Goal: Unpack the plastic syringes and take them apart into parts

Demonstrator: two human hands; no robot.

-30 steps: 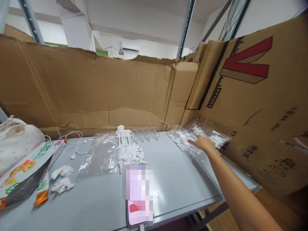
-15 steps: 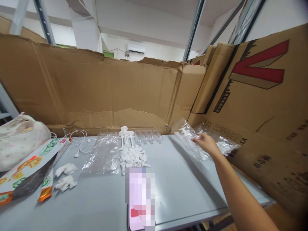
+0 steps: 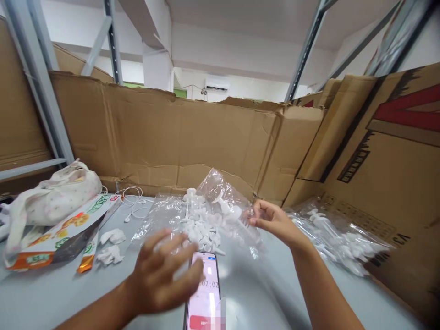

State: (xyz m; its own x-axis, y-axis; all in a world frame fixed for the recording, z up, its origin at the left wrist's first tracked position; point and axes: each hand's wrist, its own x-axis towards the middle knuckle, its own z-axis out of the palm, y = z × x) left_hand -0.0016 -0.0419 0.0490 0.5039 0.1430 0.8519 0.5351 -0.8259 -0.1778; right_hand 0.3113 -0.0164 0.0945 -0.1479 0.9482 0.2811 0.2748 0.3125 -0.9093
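- Carried leftward from beside the other bag (image 3: 340, 238), one bag (image 3: 233, 211) is pinched at its edge by the right hand (image 3: 275, 224), near the white parts (image 3: 202, 234).
- Left hand (image 3: 161, 277) has been brought in, fingers spread, apparently empty.
- By this, the bag is put within both hands' reach.

Bag (image 3: 65, 195) placed on left of table (image 3: 30, 298); packet (image 3: 70, 229) laid beside bag, tissues (image 3: 112, 236) crumpled near packet. Earphones (image 3: 127, 219) looped near foot of cardboard (image 3: 192, 133). Red mark (image 3: 412, 107) printed on carton (image 3: 395, 176) at right. Air conditioner (image 3: 216, 84) mounted beyond.
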